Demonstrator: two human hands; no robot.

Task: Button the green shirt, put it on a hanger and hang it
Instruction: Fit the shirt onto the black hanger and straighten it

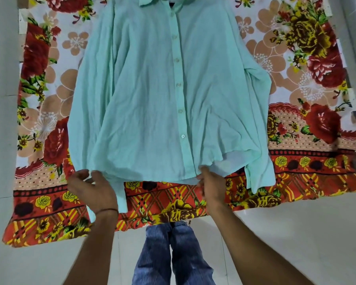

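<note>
- Left grip (pixel 93 187): fingers curled, pinching the hem's left corner
- Right grip (pixel 211 185): pinching the hem below the button line
- Green shirt (pixel 148 89): pale mint, creased, front up, placket buttoned, collar at far end, sleeves along both sides
- Location: spread flat on floral cloth (pixel 308 64) over tiled floor (pixel 296 233)
</note>
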